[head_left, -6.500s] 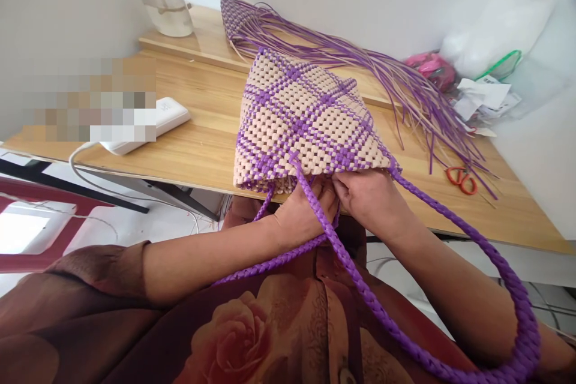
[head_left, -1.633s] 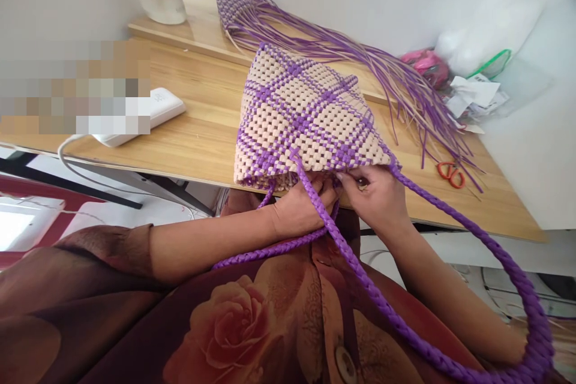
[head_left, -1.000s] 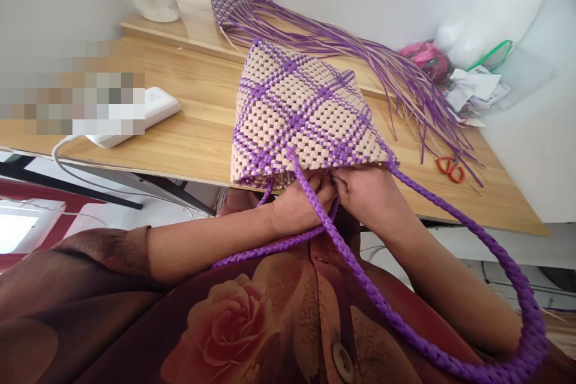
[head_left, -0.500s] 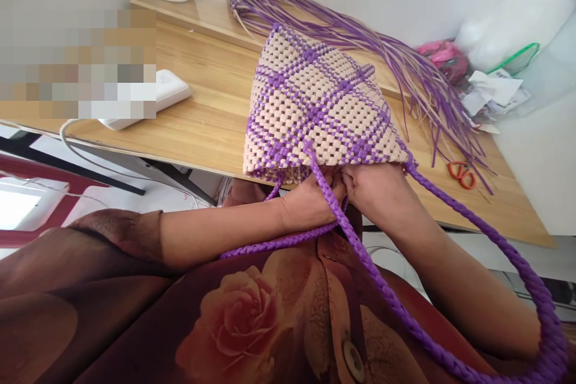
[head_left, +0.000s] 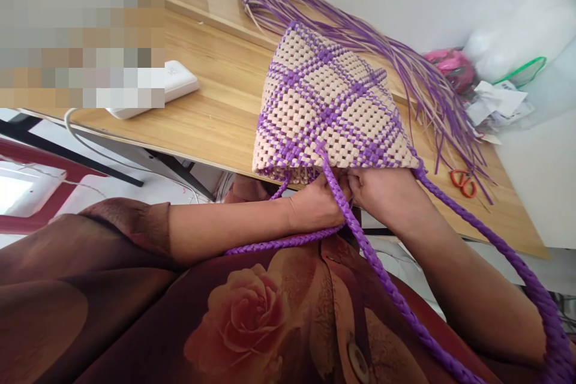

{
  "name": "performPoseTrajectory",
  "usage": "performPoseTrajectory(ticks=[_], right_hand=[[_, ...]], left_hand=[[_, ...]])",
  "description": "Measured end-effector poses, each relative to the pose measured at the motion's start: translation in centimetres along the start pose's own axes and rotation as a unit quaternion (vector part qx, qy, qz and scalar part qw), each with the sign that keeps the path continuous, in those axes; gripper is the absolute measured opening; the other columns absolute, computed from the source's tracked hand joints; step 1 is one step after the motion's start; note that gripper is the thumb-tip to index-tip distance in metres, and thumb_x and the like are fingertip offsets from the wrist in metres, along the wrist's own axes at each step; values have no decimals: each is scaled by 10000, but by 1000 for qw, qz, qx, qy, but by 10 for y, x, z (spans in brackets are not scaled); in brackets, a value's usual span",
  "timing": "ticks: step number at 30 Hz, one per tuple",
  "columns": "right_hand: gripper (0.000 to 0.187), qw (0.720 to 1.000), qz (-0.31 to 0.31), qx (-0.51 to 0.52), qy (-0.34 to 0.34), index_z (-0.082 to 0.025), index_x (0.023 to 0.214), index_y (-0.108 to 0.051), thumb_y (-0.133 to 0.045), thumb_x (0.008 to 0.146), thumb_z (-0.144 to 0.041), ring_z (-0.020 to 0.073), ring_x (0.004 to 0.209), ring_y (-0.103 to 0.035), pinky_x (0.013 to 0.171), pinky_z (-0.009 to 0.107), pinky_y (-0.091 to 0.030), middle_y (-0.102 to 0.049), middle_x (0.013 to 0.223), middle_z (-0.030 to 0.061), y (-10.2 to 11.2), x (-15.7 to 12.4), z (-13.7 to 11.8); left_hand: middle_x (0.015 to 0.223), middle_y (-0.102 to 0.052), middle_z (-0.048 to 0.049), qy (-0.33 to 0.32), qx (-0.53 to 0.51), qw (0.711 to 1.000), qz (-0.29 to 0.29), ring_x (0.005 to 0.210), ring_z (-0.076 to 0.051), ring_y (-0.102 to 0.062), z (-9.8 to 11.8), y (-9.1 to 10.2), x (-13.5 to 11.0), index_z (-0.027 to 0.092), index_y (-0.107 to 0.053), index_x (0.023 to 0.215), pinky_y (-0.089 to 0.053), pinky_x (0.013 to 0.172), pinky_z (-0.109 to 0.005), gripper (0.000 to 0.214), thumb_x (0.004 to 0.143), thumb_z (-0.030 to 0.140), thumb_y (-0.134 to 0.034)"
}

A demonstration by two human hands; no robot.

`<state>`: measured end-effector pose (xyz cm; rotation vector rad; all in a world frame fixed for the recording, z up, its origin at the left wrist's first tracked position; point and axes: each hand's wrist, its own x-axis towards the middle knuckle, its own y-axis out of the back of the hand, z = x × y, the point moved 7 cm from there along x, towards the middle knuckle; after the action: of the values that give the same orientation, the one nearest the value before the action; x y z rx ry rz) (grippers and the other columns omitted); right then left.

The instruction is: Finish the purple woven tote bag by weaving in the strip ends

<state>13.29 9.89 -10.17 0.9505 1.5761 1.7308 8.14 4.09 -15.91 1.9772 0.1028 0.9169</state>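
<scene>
A white power bank [head_left: 177, 80] lies on the table [head_left: 216, 120]; our left hand [head_left: 317, 209] and right hand [head_left: 384, 195], side by side, clamp curled fingers on the rim of the woven bag [head_left: 328, 102] at the table's near edge; red scissors [head_left: 462, 182] lie further right.

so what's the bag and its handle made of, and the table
The bag looks woven from flat plastic strips, cream and purple, slightly glossy; the loose strips behind it suggest this. Its handle seems the same purple strip, braided into a thick cord. The table looks like light wood or laminate, with visible grain and a smooth sheen.
</scene>
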Motion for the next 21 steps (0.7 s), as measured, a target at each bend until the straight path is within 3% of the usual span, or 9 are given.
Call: performPoseTrajectory(ticks=[3, 7, 13, 21], right_hand=[[378, 998, -12, -53, 27, -123, 1153, -680, -426, 874, -136, 376, 1235, -498, 1049, 511, -349, -676, 1110, 192, -6, 5, -3], [425, 999, -6, -26, 24, -161, 1257, -621, -407, 891, -128, 342, 1260, -482, 1094, 522, -299, -648, 1210, 161, -8, 13, -2], [317, 999, -13, -48, -4, -116, 1065, -704, -466, 865, -176, 372, 1219, -518, 1077, 519, -339, -661, 1179, 191, -11, 12, 11], [309, 994, 24, -86, -59, -104, 982, -731, -479, 882, -253, 387, 1119, -583, 995, 514, -431, -697, 1070, 196, -15, 5, 25]], left_hand=[[1170, -671, -213, -1, -9, 1000, -19, 1053, -336, -641, 2, -1, 2, 89, -694, 1125, -443, 955, -554, 336, 924, 146, -430], [1189, -657, -240, -10, -35, 998, -48, 1046, -348, -641, 4, -4, 3, 78, -692, 1130, -428, 961, -581, 337, 922, 162, -440], [1189, -653, -239, -12, -52, 997, -63, 1056, -370, -636, 5, -6, 4, 65, -680, 1135, -382, 1005, -641, 338, 917, 172, -446], [1158, -670, -229, -20, -45, 996, -69, 1025, -343, -657, 4, -4, 4, 64, -681, 1137, -397, 1011, -622, 339, 922, 143, -431]])
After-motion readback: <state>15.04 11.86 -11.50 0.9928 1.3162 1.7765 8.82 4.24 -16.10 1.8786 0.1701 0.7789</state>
